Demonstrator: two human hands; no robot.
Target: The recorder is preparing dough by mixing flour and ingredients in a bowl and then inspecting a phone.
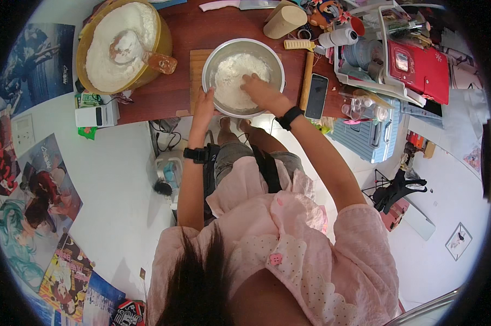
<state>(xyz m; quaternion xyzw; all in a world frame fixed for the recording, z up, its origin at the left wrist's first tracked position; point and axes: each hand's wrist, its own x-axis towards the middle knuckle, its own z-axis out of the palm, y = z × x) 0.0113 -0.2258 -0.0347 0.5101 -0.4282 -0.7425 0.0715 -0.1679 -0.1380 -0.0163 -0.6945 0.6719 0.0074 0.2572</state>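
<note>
A round metal bowl (208,61) stands at the table's front edge, partly on a wooden board (195,67). White flour (231,83) covers its bottom, with some clumps showing. My left hand (204,106) grips the near left rim, thumb and fingers at the bowl's edge. Inside the bowl, my right hand (265,93) reaches over the right rim with its fingers down in the flour. The fingertips are hidden, so whether they hold any flour cannot be made out.
Left stands a large yellow basin (164,36) of flour holding a scoop (160,62). Right of the bowl lie a rolling pin (307,79), a smartphone (316,95) and a yellow comb (298,44). A knife (253,5) lies at the back. A white storage rack (400,87) stands far right.
</note>
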